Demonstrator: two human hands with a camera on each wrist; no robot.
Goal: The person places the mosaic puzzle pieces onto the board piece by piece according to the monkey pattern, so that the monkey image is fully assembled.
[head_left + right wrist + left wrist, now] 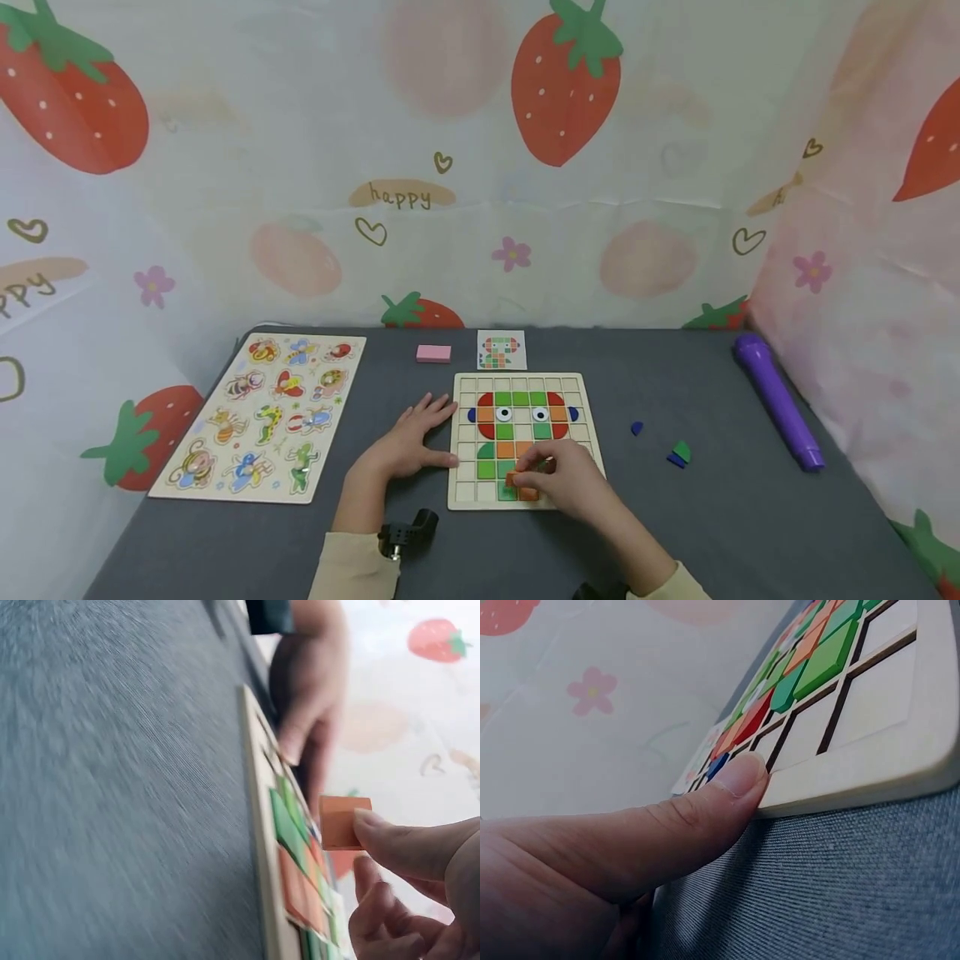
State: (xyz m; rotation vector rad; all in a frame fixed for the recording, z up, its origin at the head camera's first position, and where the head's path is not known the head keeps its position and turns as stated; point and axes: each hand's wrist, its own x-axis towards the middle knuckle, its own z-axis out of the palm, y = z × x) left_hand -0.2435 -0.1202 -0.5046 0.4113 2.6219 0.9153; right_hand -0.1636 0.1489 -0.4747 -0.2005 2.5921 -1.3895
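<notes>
A wooden grid board (pixel 465 493) lies on the table, partly filled with green, orange, red and blue pieces and two round eye pieces. My right hand (pixel 567 477) is over its lower part and pinches an orange square tile (pixel 339 823) between thumb and fingers. The tile is held above the board in the right wrist view. My left hand (pixel 405 442) rests at the board's left edge with fingers spread, its thumb (pixel 739 776) touching the rim. Some squares under the right hand are hidden in the head view.
Behind the board are a pattern card (pixel 502 350) and a pink block (pixel 433 354). An insect picture board (pixel 258 417) lies at the left. On the right are a blue piece (pixel 637 428), a green piece (pixel 681 451), another blue piece (pixel 677 460) and a purple tube (pixel 778 402).
</notes>
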